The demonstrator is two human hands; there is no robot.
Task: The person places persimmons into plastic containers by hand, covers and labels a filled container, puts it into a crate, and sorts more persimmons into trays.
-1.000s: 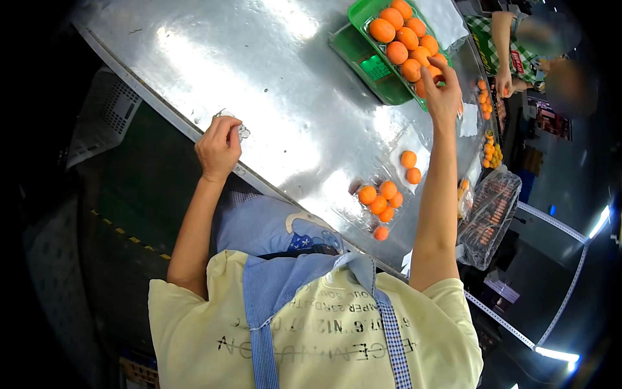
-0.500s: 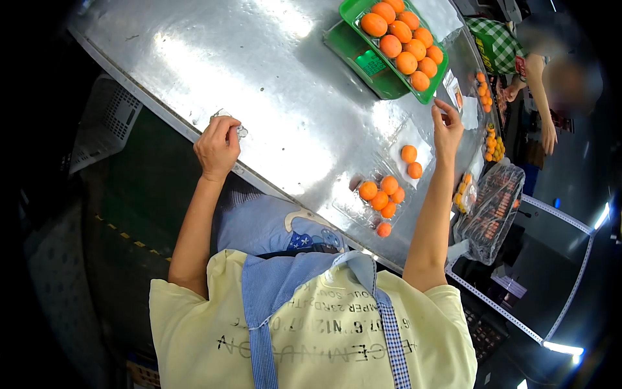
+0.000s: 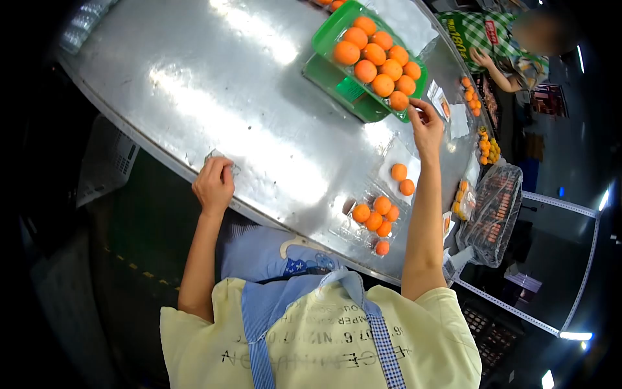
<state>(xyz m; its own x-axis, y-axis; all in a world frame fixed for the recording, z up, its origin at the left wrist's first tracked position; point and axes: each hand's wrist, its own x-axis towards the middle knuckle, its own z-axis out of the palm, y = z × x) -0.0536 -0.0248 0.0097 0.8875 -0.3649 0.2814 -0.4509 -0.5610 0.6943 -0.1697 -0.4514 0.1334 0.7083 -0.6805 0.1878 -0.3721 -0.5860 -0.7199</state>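
Note:
My left hand (image 3: 214, 186) rests near the table's front edge, its fingers curled closed around a crumpled piece of clear plastic (image 3: 234, 170), mostly hidden by the hand. My right hand (image 3: 427, 127) reaches to the near right corner of a green scale tray (image 3: 327, 34), thumb and fingers a little apart. Its fingertips are beside the nearest orange (image 3: 398, 100); whether they touch the orange or the rim is unclear. Several oranges sit in rows on this tray, apparently in a clear container. A green digital display (image 3: 350, 89) glows on the scale below.
Several loose oranges (image 3: 373, 221) lie on clear plastic by the front edge; two more sit on a white sheet (image 3: 403, 157). Wrapped packs (image 3: 490, 214) stand at the right. Across the table is a co-worker in a green checked apron (image 3: 468, 34). A white crate (image 3: 107, 162) is below left.
My right hand has closed in on the tray's corner, its fingertips now over the rim by the nearest orange. My left hand keeps the plastic. The co-worker has changed posture, and the view has shifted.

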